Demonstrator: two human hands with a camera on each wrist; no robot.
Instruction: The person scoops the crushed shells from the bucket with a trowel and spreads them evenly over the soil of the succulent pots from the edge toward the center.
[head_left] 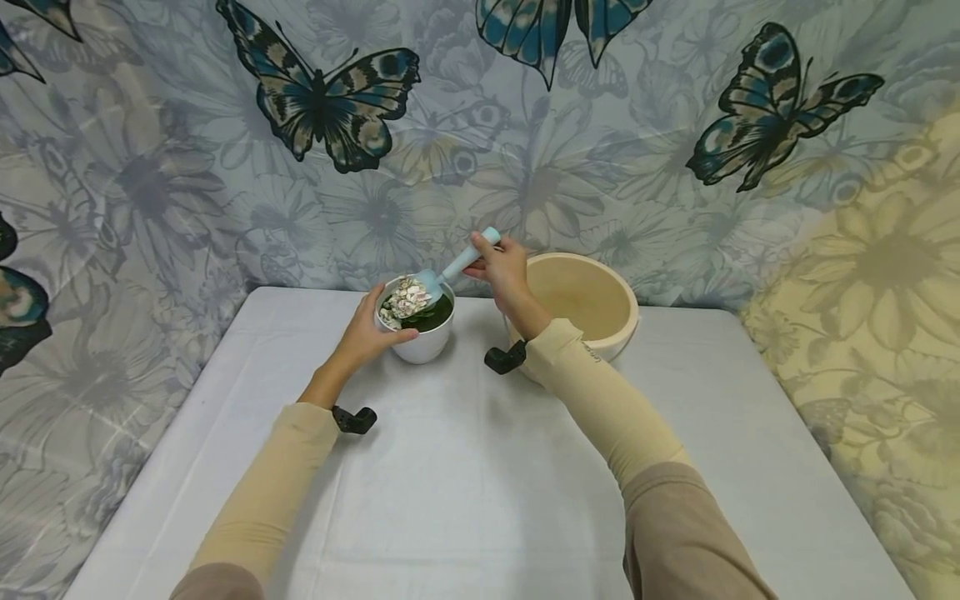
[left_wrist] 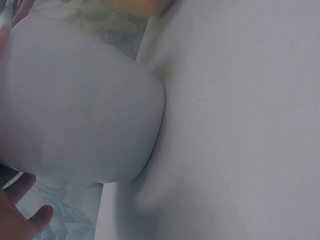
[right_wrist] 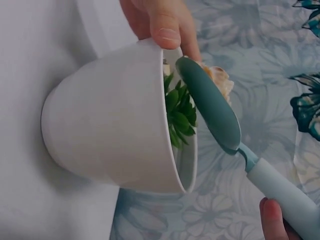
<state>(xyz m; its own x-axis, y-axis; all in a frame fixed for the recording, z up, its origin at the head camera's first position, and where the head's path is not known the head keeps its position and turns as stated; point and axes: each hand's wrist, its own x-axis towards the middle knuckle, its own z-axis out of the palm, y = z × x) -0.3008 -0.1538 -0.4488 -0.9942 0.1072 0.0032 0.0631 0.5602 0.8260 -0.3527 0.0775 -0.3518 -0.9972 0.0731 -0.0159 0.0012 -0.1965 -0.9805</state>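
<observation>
A white flower pot [head_left: 422, 347] stands toward the back of the table, a small green plant [right_wrist: 181, 112] inside it. My left hand [head_left: 363, 340] grips the pot at its left side, thumb at the near rim and fingers round the far side. In my right hand [head_left: 504, 271] is the handle of a light blue garden trowel [head_left: 459, 265], its blade tilted down over the pot's mouth. Pale shell-like pieces [right_wrist: 221, 82] heap on the blade, overlapping more pale pieces in the pot in the head view. The blade hides part of the plant.
A large cream-coloured round planter [head_left: 628, 321] stands right of the pot, partly behind my right wrist. White cloth covers the table [head_left: 442, 483]. Behind it hangs a butterfly-patterned fabric backdrop [head_left: 442, 192].
</observation>
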